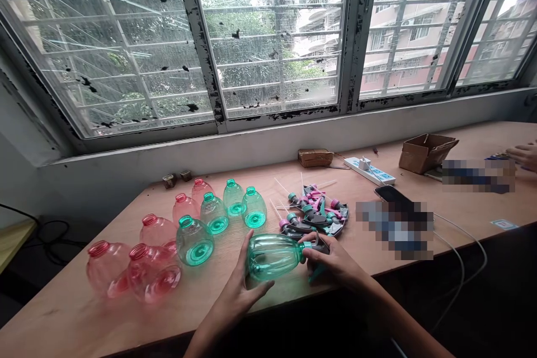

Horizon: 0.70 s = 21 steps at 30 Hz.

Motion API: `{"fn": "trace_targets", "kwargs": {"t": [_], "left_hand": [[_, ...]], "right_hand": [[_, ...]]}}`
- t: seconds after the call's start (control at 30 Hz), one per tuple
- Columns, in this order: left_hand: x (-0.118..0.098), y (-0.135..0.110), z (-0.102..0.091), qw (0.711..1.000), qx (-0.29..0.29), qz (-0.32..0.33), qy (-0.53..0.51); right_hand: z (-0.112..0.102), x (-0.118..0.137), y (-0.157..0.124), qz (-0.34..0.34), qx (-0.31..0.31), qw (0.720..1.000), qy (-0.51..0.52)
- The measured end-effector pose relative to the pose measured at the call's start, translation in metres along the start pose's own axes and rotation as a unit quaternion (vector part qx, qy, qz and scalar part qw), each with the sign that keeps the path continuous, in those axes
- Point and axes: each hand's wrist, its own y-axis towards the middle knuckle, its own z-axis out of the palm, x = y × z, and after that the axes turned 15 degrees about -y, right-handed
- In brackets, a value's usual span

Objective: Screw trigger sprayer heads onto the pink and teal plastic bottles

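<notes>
Windows (272,39), barred outside and flaking at the frame, fill 12 o'clock above a wooden bench (71,313). Clock taken from the bottle in hand. Opened carton (415,159) far off at 2 o'clock; a co-worker's hand (524,155) beyond it, cut by the frame edge. Five red bottles (107,268), capless, stand from 9 to 10 o'clock; four green bottles (215,213), likewise, from 9 to 11, nearer. Pile of spray heads (312,212) at 1 o'clock, tubes sticking out. Phone (392,201) at 2.

Held bottle (274,257) — green, above the near bench edge, tipped on its side. Long axis runs roughly 9 to 3: base toward the left hand (241,291), neck toward the right hand (335,260), which is therefore nearer the mouth. Left hand cups the base end, thumb below. Right hand grasps a spray head (322,245) at the neck, its teal collar (307,245) meeting the mouth — thread engagement cannot be told from here.
</notes>
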Motion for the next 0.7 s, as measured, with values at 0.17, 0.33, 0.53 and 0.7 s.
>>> {"fn": "trace_targets", "kwargs": {"t": [0.17,0.33,0.53,0.7], "left_hand": [[-0.006,-0.003,0.002,1.000,-0.008,-0.021,0.008],[-0.004,-0.004,0.000,0.998,-0.031,-0.057,-0.002],[0.009,0.000,-0.003,1.000,-0.023,-0.012,0.011],[0.005,-0.001,-0.001,1.000,-0.019,-0.021,0.000]], "right_hand": [[0.000,0.000,0.000,-0.001,0.000,1.000,0.000],[0.000,-0.001,-0.001,-0.003,0.001,1.000,-0.001],[-0.001,-0.002,0.000,0.000,0.001,1.000,-0.004],[0.000,-0.002,0.000,0.000,0.003,1.000,0.004]]}}
